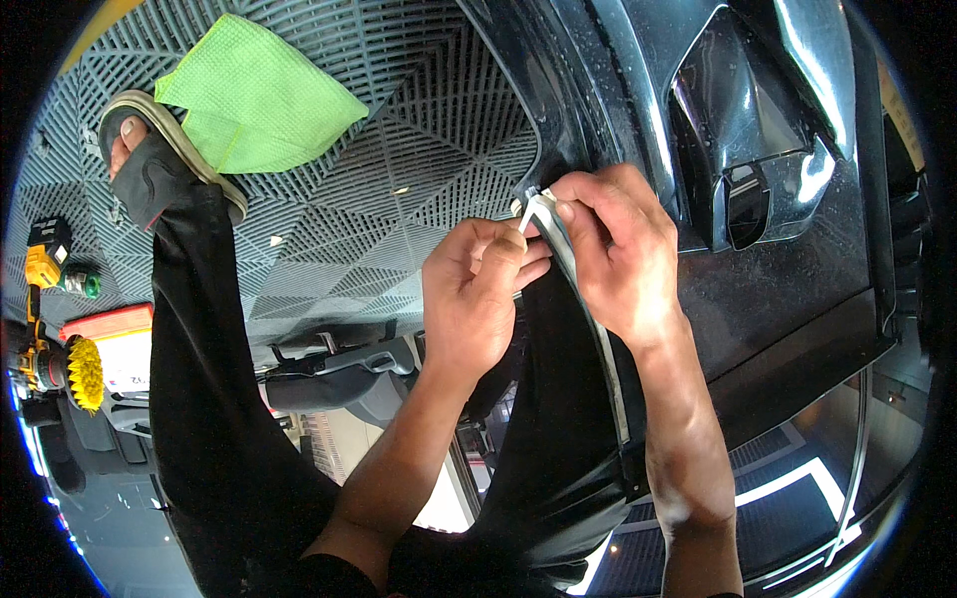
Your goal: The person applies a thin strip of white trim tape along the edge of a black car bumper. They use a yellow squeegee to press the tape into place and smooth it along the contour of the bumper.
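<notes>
A glossy dark car bumper [618, 90] fills the upper right. A thin white strip [539, 206] shows at its lower edge, between my two hands. My left hand [467, 289] is closed, thumb and forefinger pinching the strip's loose end. On the other side my right hand [623, 249] is closed too, thumb and forefinger pinched at the bumper's edge against the strip; its fingertips partly hide what they grip. A pale narrow trim edge [610, 389] runs down from there beside my dark trouser leg.
A green cloth [261, 98] lies on the grey slatted floor [329, 234]. My sandalled foot [164, 159] is beside it. At the left are a yellow-and-black power tool [42, 264] and a yellow round brush [86, 375]. An air opening [746, 204] sits in the bumper.
</notes>
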Motion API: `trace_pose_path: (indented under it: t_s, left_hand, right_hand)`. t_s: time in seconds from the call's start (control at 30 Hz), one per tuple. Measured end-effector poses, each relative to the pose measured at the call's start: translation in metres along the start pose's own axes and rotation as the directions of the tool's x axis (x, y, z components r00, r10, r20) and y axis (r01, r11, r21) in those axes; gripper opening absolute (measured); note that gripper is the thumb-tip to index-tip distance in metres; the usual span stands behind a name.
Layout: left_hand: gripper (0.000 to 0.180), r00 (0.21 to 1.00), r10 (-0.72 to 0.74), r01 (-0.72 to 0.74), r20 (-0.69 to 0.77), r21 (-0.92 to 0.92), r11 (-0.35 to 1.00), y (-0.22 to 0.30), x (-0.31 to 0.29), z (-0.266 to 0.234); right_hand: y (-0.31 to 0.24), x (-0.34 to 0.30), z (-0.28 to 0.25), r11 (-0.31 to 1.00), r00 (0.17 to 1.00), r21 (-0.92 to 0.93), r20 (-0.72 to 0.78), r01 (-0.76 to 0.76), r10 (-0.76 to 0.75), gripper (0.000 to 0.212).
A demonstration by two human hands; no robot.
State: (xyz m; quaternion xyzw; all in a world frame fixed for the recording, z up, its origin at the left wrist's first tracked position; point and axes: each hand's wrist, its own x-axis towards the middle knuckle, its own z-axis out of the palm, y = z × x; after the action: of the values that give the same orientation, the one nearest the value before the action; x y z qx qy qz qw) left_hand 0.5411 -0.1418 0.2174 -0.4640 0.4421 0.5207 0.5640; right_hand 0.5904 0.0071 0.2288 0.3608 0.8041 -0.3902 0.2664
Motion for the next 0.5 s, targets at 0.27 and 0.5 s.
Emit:
trace_pose_path:
  t_s: [0.27,0.5]
  left_hand:
    - [0.019,0.999,-0.031,0.032,0.011,-0.062,0.998,-0.0014,0.0033,-0.0044]
    - [0.020,0.998,-0.034,0.039,0.061,-0.093,0.995,-0.0015,0.0052,-0.0102]
  right_hand:
    - [0.0031,-0.0014,-0.0061,0.992,0.997,0.108,0.029,-0.072,0.070,0.012]
    - [0.0068,-0.0019,0.0017,1.000,1.000,0.002,-0.027,0.015,-0.015,0.014]
